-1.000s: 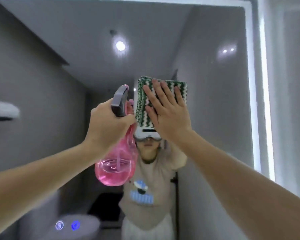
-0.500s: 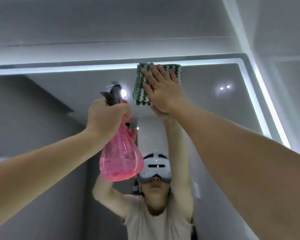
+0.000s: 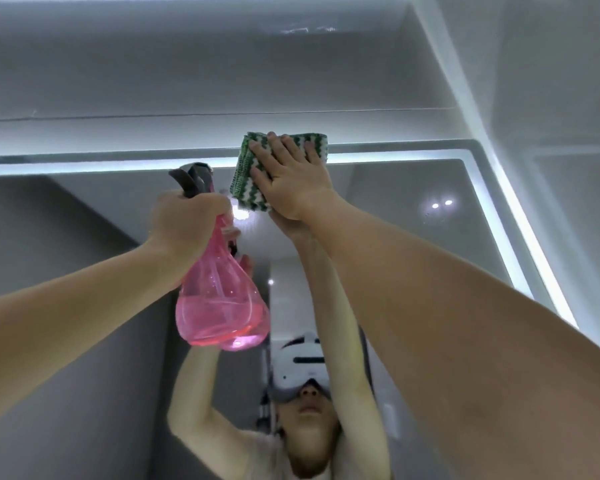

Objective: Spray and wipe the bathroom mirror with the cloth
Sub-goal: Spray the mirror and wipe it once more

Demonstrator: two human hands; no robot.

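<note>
pressing cloth (image 3: 248,174) flat-palmed on mirror (image 3: 413,237), left hand (image 3: 187,220) gripping bottle (image 3: 219,299)

Pale grey wall panels (image 3: 222,64) rise overhead, split by a thin horizontal seam (image 3: 222,115). A white light strip (image 3: 101,166) glows in a band across the view, turns a corner at upper right and runs down the right side. Beyond it lies a grey wall (image 3: 49,220) (seen as a reflection) and two small ceiling spotlights (image 3: 441,204). Another plain grey wall (image 3: 561,98) stands at right.
</note>
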